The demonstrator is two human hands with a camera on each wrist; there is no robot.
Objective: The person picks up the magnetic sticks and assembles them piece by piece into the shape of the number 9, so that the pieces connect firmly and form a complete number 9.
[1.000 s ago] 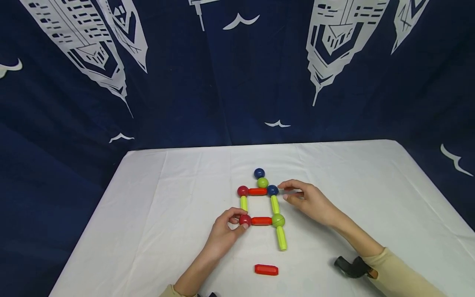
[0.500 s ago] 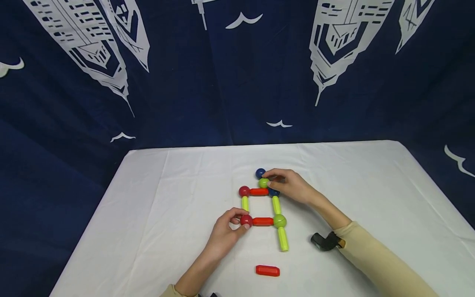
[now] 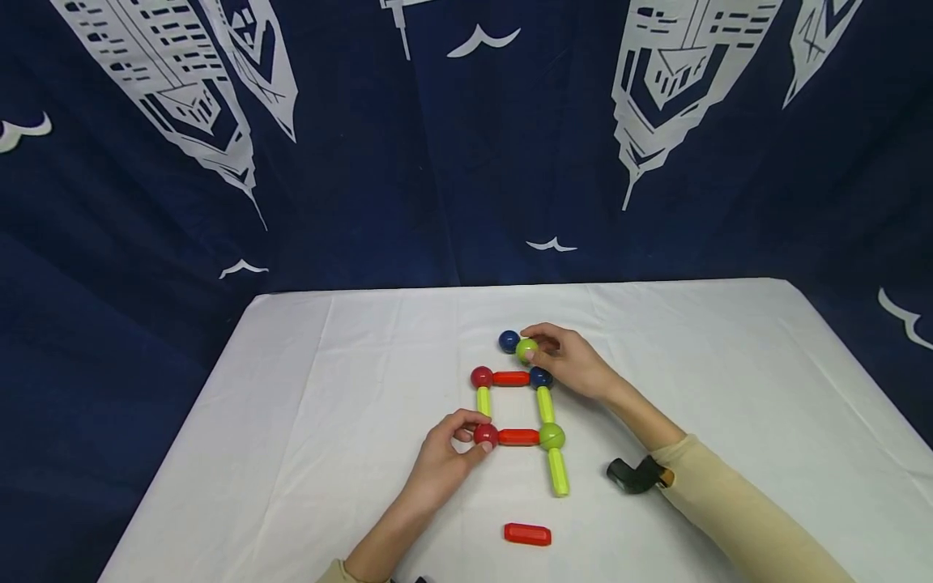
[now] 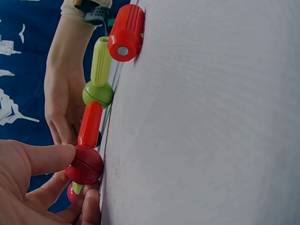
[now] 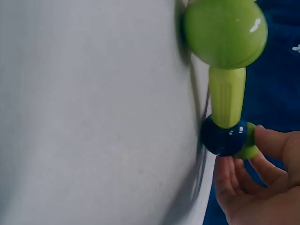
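Observation:
On the white tablecloth lies a flat frame of balls and rods. Its far side is a red ball (image 3: 481,377), a red rod (image 3: 510,378) and a blue ball (image 3: 540,377). My left hand (image 3: 470,433) pinches the near-left red ball (image 3: 484,436) (image 4: 84,165), which joins a red rod (image 3: 519,437) and a green ball (image 3: 551,436). My right hand (image 3: 543,346) pinches a small green ball (image 3: 526,350) (image 5: 248,147) just beyond the blue corner ball (image 5: 224,136), next to a loose blue ball (image 3: 509,341).
A green rod (image 3: 558,472) sticks out toward me from the frame's green ball. A loose red rod (image 3: 527,534) lies near the front edge. A dark blue patterned curtain (image 3: 466,138) hangs behind the table. Bare cloth (image 3: 729,364) spreads on both sides.
My right hand moved left from beside the blue corner ball, took hold of the small green ball and drew it slightly away from the far red rod. The left hand stayed on the red ball.

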